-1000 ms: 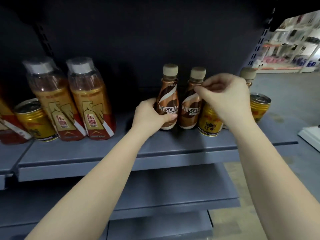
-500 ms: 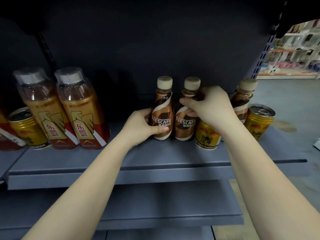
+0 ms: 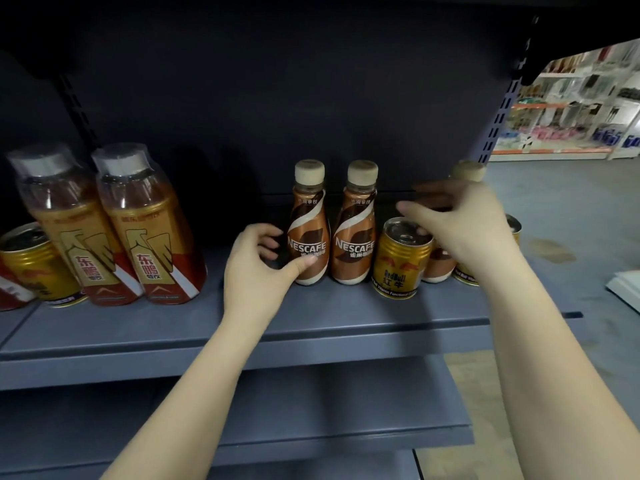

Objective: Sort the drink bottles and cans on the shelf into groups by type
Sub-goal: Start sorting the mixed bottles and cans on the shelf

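Observation:
Two brown Nescafe bottles stand side by side mid-shelf. My left hand is beside the left one, its thumb touching the label and its fingers loosely curled off the bottle's side. A gold Red Bull can stands right of the pair. My right hand, blurred, hovers over that can with fingers stretched leftward and holds nothing. It hides most of a third Nescafe bottle. Another Red Bull can peeks out behind the wrist.
Two big Dongpeng bottles and a Red Bull can stand at the left of the grey shelf. A lower shelf juts out beneath. A white object lies on the aisle floor to the right.
My right hand let go of the second Nescafe bottle and moved right, over the Red Bull can. My left hand loosened its grip on the first bottle.

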